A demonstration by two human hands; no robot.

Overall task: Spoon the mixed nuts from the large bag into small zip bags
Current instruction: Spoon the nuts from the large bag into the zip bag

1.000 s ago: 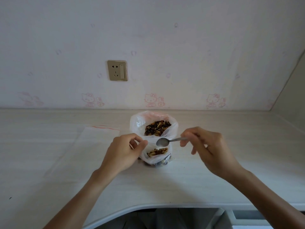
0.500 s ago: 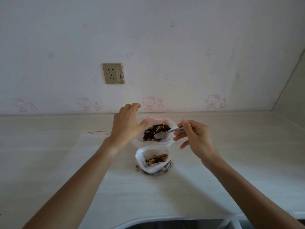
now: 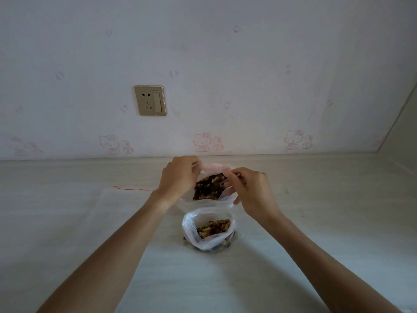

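On the worktop [image 3: 316, 222], the left hand [image 3: 178, 177] pinches the soft large bag's [image 3: 214, 168] rim (best hold) while the right hand [image 3: 252, 190] grips the spoon [image 3: 225, 180] in the nuts [image 3: 208, 188], small bag [image 3: 207, 231] just in front.

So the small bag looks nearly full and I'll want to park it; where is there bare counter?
Bare counter lies right of the right hand, toward the corner, and along the near edge under both forearms. Left of the left hand, empty zip bags lie flat. It is crowded in the middle, where the large bag stands right behind the small bag.
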